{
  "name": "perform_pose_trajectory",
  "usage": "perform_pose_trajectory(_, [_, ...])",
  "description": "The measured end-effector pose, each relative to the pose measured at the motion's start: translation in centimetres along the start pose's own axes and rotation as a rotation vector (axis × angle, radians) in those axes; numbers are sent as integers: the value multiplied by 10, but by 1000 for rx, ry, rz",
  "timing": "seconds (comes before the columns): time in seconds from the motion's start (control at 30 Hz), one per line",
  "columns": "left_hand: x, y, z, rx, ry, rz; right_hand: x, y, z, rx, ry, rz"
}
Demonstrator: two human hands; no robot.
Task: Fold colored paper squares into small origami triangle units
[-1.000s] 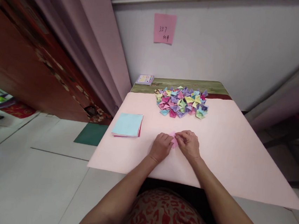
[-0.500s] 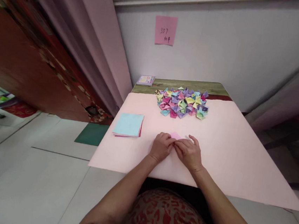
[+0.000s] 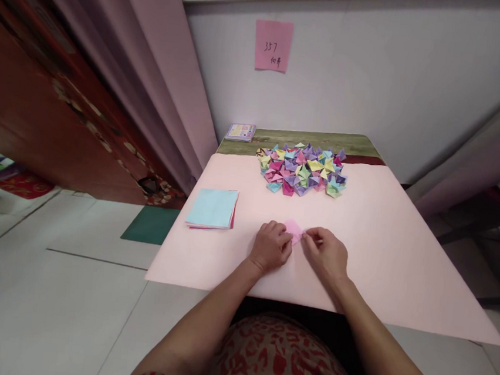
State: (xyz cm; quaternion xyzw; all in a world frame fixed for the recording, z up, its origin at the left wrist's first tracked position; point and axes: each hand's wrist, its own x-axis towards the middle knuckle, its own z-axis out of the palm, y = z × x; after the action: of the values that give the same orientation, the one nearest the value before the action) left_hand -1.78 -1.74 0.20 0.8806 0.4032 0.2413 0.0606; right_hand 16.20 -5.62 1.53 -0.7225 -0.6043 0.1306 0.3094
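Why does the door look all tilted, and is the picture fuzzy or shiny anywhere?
In the head view the wide lens bends the edges, so the door and curtain lean; the light is soft, with no glare on the pink table cover; the pink paper between left hand and right hand looks sharp.

The 1 head-worn view looks forward and down from above the person's lap, close over the pink table cover (image 3: 380,253), facing the wall at 12 o'clock, with a curtain (image 3: 155,66) at 10 o'clock.
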Motion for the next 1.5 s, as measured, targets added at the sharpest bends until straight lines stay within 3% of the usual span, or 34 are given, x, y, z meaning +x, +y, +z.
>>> perform_pose_trajectory(0.07, [1, 0, 1, -10, 7, -12, 16, -5, -2, -29, -136, 117])
perform_pose_trajectory(0.2, [0, -4, 3, -52, 10, -27, 43, -16, -4, -156, -341, 167])
perform_pose_trajectory(0.37, [1, -6, 2, -142, 3, -68, 56, -27, -5, -243, -441, 261])
perform_pose_trajectory(0.5, [4, -9, 4, -168, 27, -206, 55, -29, -7, -197, -535, 310])
perform_pose_trajectory(0.73, [17, -13, -3, -288, -52, -391, 41, -17, -6, -57, -401, 254])
perform_pose_trajectory(0.87, [24, -16, -18, -541, -67, -393, 39, -17, -7, 24, -337, 179])
perform_pose_trajectory(0.93, [28, -17, -25, -563, -47, -360, 40, -19, -7, 49, -282, 100])
perform_pose_trajectory(1.17, [28, -19, -32, -84, 107, -37, 31, -19, 6, 10, 21, -271])
perform_pose_trajectory(1.33, [6, -20, -19, 123, -3, 113, 15, -1, 19, -123, -49, -446])
perform_pose_trajectory(1.5, [-9, -20, -16, 56, -77, 110, 4, 14, 20, -108, -79, -547])
